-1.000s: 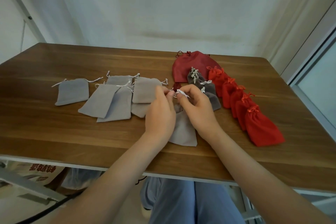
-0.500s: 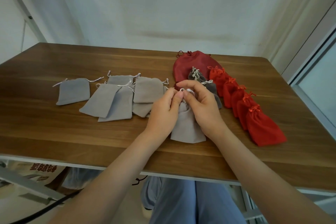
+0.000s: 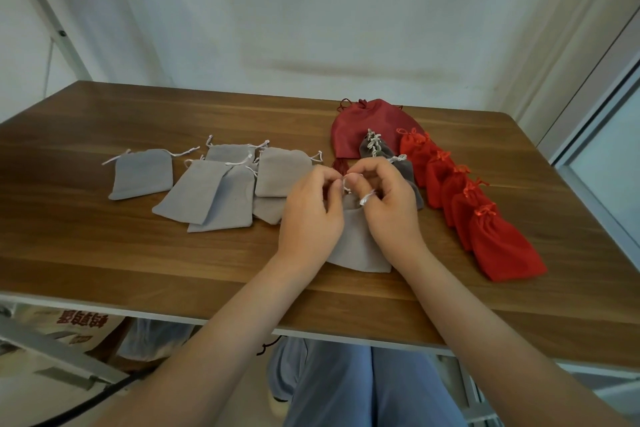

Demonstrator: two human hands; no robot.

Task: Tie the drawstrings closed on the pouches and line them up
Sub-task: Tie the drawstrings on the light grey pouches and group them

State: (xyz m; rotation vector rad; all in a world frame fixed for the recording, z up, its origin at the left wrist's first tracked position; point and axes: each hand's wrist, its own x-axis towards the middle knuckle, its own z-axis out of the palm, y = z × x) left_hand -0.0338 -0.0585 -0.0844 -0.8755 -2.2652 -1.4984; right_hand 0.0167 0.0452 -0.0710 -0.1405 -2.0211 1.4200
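A grey pouch (image 3: 356, 246) lies on the wooden table (image 3: 104, 253) between my hands, its top bunched. My left hand (image 3: 311, 215) and my right hand (image 3: 388, 201) both pinch its white drawstring (image 3: 346, 182) just above the neck; a loop of string wraps one right finger. To the left lie several open grey pouches (image 3: 207, 194), flat and partly overlapping. Behind my right hand stands a short line of tied grey pouches (image 3: 375, 149). A row of tied red pouches (image 3: 498, 239) runs diagonally along the right.
A larger dark red pouch (image 3: 360, 128) lies at the back behind the tied grey ones. The table's front edge (image 3: 173, 317) is close to my body; a wall is behind and a window frame (image 3: 595, 135) on the right.
My hands have pulled the grey pouch slightly nearer and worked the drawstring; the string now loops around a right finger and the pouch neck is bunched tighter.
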